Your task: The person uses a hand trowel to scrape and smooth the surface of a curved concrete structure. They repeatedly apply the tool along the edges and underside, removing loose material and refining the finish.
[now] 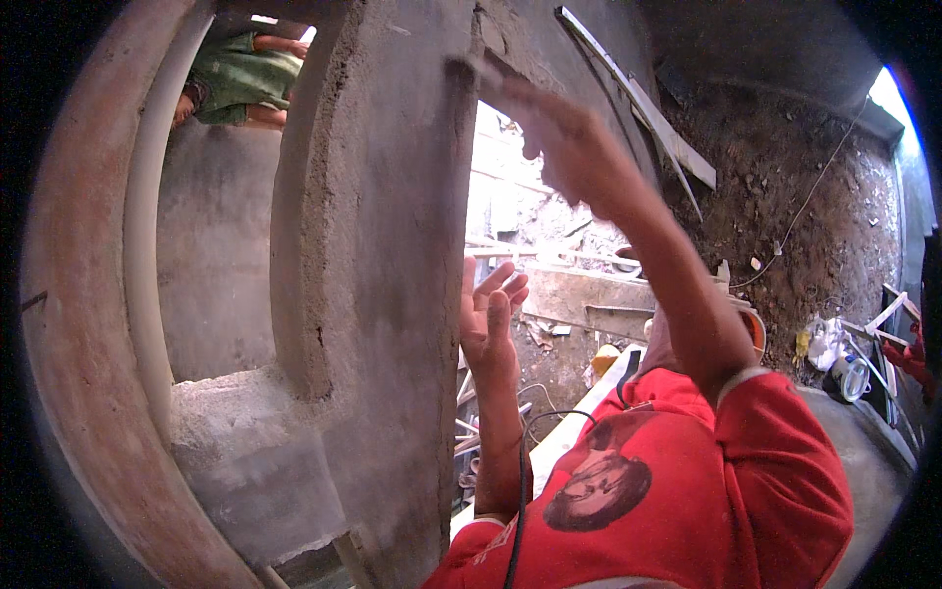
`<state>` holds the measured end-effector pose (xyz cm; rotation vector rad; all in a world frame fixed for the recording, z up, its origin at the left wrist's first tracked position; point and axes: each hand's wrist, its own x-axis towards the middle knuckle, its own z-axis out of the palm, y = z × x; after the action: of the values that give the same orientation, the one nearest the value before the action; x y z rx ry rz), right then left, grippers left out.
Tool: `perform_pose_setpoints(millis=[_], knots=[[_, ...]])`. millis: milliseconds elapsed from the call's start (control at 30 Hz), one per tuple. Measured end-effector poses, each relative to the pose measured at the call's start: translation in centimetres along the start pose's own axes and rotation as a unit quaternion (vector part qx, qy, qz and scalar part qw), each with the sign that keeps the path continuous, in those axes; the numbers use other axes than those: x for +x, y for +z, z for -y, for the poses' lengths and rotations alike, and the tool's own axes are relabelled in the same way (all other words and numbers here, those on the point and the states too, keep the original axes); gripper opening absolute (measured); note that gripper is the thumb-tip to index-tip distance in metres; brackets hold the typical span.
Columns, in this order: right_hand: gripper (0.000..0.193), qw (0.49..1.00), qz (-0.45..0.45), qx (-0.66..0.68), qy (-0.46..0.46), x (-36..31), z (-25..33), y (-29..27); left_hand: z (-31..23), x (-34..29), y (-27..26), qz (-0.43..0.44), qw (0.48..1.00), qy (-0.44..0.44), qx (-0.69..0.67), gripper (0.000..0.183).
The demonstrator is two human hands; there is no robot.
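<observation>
- The thing being worked is the grey wall pier (397,216), standing between a slotted opening at its left and a bright gap at its right.
- The right hand (574,147) is raised at the pier's upper right edge, fingers curled; blur hides whether they grip a slim tool or only point, so I cannot tell.
- The left hand (494,319) is beside the pier's right edge, lower down, fingers loosely spread, with nothing visible in it; contact is unclear.
- Done, as far as I can judge: the pier's broad face looks mostly coated and fairly even.
- Left, probably: the coarse strip (319,196) along the pier's left side, the grainy sill (231,401) at its lower left and the uneven patch (496,37) above its right edge look unfinished.
</observation>
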<state>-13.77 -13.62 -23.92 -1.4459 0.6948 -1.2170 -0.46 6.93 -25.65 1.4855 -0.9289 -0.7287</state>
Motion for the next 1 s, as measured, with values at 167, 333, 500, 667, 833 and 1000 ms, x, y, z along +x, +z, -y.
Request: perform_pose_setpoints(millis=[167, 333, 500, 667, 833, 1000], knots=[[0.045, 0.988, 0.027, 0.052, 0.146, 2.1, 2.7, -1.1, -0.3, 0.2, 0.2, 0.012, 1.0, 0.001, 0.002, 0.08], [0.042, 0.999, 0.008, -0.015, -0.03, -2.3, -0.3, -0.1, -0.1, -0.4, 0.3, 0.002, 1.0, -0.012, 0.008, 0.078], [0.044, 0.988, 0.039, 0.105, 0.11, -11.0, 3.5, 2.6, 0.6, -0.1, -0.1, 0.008, 1.0, -0.019, -0.013, 0.071], [0.041, 0.999, 0.023, 0.033, -0.021, -9.4, 1.2, 3.8, 0.5, -0.1, -0.3, 0.002, 1.0, -0.022, -0.019, 0.073], [0.042, 0.989, -0.022, 0.081, 0.123, -1.1, 2.5, 1.3, 0.7, -0.3, -0.8, 0.006, 0.999, -0.018, -0.03, 0.083], [0.04, 0.998, -0.037, 0.031, -0.043, -6.0, 1.0, 3.4, 1.1, 0.1, -1.8, -0.006, 1.0, -0.028, -0.004, 0.071]])
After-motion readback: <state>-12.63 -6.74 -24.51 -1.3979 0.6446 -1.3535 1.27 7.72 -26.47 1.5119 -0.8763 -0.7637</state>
